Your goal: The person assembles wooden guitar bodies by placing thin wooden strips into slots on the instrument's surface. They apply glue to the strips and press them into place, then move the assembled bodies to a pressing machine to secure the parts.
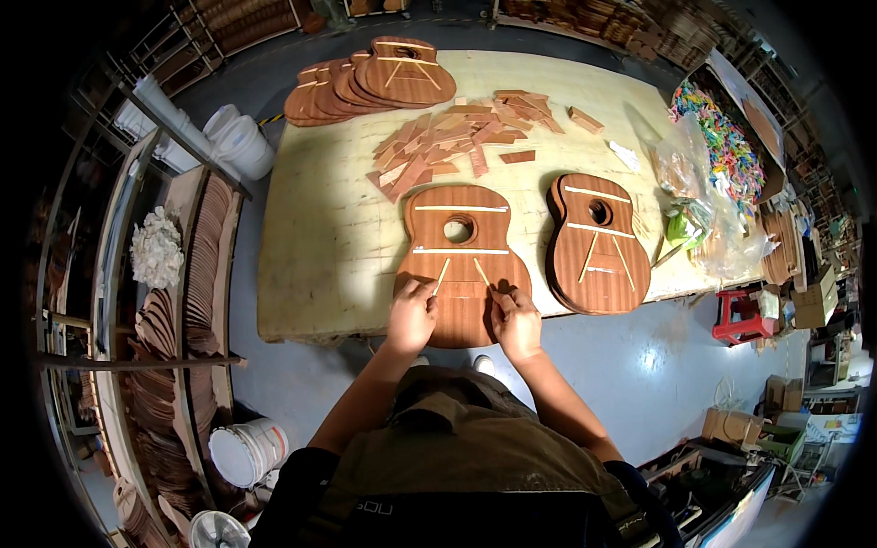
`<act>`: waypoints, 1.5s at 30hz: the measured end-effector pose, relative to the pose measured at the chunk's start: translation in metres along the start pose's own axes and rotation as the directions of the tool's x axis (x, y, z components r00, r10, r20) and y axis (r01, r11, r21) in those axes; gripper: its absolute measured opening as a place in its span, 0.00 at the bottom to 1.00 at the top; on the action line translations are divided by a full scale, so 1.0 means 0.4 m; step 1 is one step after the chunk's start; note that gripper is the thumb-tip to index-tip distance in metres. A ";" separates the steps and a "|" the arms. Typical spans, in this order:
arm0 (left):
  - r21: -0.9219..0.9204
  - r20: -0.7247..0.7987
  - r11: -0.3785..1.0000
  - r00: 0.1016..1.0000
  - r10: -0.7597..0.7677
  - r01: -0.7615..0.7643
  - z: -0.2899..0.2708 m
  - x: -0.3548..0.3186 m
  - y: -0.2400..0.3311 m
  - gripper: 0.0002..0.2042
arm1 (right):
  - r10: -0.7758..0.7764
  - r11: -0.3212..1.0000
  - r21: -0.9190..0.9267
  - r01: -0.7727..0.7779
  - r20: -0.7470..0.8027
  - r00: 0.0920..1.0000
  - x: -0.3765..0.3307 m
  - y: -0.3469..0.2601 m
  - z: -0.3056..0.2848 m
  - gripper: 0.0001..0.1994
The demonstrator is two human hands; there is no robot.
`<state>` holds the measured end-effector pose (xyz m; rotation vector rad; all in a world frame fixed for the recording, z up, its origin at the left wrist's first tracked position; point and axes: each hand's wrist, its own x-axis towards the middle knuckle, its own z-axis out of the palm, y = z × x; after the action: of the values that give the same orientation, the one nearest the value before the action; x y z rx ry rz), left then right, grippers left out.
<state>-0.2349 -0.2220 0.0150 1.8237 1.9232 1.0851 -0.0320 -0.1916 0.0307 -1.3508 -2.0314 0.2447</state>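
Meeting fingertips at lower ends | pale strips | left hand, right hand

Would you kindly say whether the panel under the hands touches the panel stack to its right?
Apart: the head view shows tabletop between the panel and the stack.
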 end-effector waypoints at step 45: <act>0.114 -0.284 0.964 0.922 0.262 -0.238 0.194 0.105 0.148 0.19 | 0.832 0.551 0.221 -0.805 -0.222 0.509 -0.626 0.443 -0.512 0.09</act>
<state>-0.1473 -0.1618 0.0143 2.0965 1.9510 1.4607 0.2862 -0.3729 -0.0106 -2.0752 -0.9557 0.5004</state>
